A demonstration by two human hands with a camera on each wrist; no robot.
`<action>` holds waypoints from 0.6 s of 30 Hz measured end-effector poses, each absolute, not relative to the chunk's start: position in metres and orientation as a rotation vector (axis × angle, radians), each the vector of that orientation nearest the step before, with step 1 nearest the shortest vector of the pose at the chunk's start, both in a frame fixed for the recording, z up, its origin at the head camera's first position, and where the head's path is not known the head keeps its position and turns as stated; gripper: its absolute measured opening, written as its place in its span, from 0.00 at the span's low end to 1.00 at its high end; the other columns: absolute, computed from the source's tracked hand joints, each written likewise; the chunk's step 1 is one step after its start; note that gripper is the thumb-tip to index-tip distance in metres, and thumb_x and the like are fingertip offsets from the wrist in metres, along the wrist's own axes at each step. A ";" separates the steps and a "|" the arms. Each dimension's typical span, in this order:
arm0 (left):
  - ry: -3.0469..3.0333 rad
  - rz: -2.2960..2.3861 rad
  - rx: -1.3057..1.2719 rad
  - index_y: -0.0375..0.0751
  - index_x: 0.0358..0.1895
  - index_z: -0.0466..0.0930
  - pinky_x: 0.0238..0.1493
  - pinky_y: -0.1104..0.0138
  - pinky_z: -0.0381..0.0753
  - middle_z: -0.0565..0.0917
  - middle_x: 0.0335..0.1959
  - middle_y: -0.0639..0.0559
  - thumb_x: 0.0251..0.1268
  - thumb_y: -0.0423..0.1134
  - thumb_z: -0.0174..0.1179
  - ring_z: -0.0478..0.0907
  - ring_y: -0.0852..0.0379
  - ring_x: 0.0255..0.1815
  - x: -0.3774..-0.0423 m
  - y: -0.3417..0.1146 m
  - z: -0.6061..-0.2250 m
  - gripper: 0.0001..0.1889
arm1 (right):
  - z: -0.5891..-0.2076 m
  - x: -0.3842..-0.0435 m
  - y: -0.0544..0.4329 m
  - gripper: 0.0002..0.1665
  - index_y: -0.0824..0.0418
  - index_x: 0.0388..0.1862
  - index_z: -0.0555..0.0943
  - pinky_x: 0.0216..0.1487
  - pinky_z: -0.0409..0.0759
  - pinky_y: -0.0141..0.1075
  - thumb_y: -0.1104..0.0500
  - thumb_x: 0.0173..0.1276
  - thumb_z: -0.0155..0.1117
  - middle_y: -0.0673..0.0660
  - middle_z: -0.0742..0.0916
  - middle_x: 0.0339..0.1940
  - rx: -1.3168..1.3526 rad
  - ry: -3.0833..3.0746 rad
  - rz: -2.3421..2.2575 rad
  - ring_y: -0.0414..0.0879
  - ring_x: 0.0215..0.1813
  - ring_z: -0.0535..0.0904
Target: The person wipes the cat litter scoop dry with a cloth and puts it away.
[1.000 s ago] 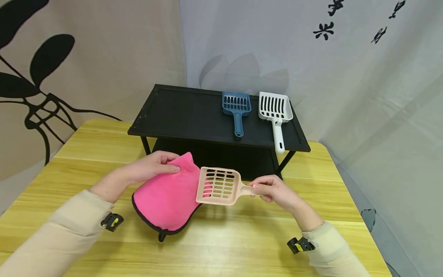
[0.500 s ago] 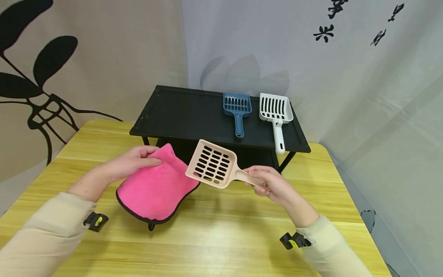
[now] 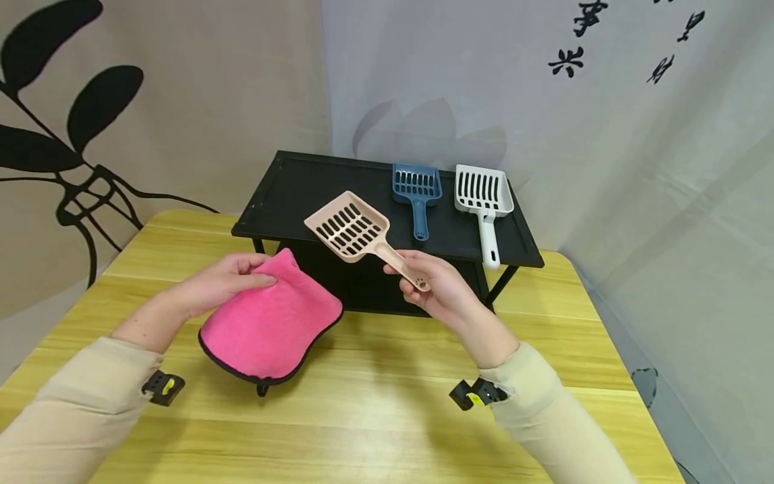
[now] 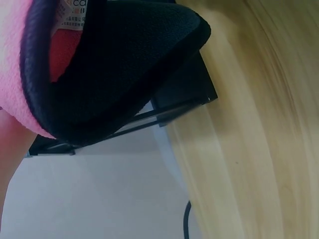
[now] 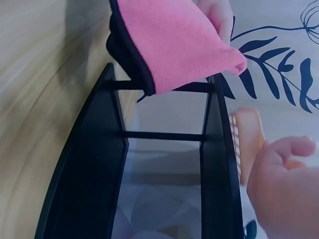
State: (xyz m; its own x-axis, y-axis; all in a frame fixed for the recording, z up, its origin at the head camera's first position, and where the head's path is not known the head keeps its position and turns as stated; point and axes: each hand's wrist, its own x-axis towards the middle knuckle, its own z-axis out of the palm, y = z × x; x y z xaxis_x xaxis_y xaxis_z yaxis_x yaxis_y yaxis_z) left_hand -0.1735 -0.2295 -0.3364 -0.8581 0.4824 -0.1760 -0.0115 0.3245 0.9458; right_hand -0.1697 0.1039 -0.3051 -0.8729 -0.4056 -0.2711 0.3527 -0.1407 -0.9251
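My left hand [image 3: 232, 282] pinches a pink cloth [image 3: 275, 323] with black edging and a small black loop; it hangs above the table's left side. In the left wrist view the cloth's dark underside [image 4: 134, 59] shows, with a white label [image 4: 72, 15] near its edge. With my right hand [image 3: 438, 286] I grip a beige slotted litter scoop [image 3: 351, 228] by its handle, its head raised over the front of the black shelf. Seen from the right wrist, the scoop [image 5: 249, 139] is mostly hidden behind that hand. Cloth and scoop are apart.
A black two-tier shelf [image 3: 326, 181] stands at the back of the wooden table [image 3: 363, 417]. On its top lie a blue litter scoop [image 3: 417, 185] and a white one [image 3: 484, 191], side by side at the right. Printed curtains [image 3: 230, 87] hang behind.
The beige scoop has left the cloth's right edge and risen up and away toward the shelf with my right hand, its head tilting upward. My left hand and the cloth have shifted left.
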 end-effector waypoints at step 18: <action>2.233 1.507 0.370 0.34 0.52 0.72 0.38 0.70 0.77 0.80 0.34 0.59 0.68 0.40 0.54 0.76 0.63 0.34 -0.171 -0.232 -0.335 0.15 | -0.301 -0.183 0.075 0.25 0.66 0.69 0.60 0.34 0.77 0.26 0.59 0.76 0.39 0.53 0.78 0.40 -0.018 1.563 -2.132 0.38 0.32 0.77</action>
State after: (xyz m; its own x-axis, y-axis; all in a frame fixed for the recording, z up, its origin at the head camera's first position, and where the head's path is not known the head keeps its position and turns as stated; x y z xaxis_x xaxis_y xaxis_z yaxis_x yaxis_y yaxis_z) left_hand -0.1713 -0.2319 -0.3352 -0.8767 0.4409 -0.1923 -0.0135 0.3771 0.9261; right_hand -0.1830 0.0748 -0.3013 -0.8785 -0.3926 -0.2721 0.3776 -0.2219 -0.8990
